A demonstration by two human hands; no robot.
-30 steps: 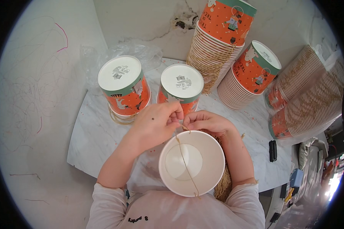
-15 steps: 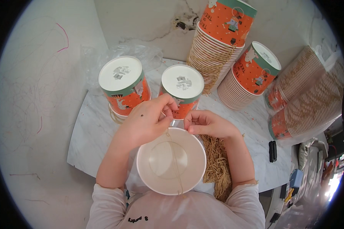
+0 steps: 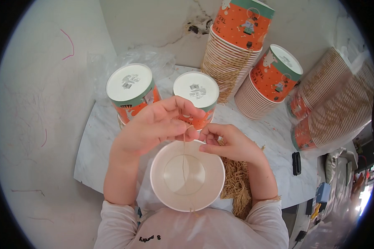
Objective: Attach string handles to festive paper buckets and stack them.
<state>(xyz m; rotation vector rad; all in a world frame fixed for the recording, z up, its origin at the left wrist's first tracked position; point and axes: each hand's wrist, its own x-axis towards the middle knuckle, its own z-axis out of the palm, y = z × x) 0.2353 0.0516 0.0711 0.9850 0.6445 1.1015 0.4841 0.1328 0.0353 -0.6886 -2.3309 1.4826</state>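
Surface: white marble surface (image 3: 99, 153) against a cracked pale wall, with grey floor beyond its left edge.
Left hand: left hand (image 3: 153, 126) closed, fingertips pinching a thin tan string (image 3: 183, 155) just above the open cup.
Right hand: right hand (image 3: 232, 143) with fingers curled, thumb and forefinger held narrow at the far rim of the cup; not clear if gripping the string too.
Cup: white paper cup (image 3: 187, 176) with mouth up, over the near edge of the surface, just below both hands; string hanging down across its inside.
String bundle: loose tan string bundle (image 3: 237, 184) lying on the surface just beside the cup, under the right wrist.
Upturned cups: two orange-and-green cups (image 3: 131, 89) bottom up, near the far left corner, just behind the hands.
Stacks: tall tied cup stack (image 3: 232, 54) and shorter cup stack (image 3: 268, 83) at the far edge; wrapped cup sleeves (image 3: 332, 103) lying at the right edge.
Plastic: clear plastic bag (image 3: 141, 60) behind the upturned cups.
Small item: black small object (image 3: 296, 163) near the right edge.
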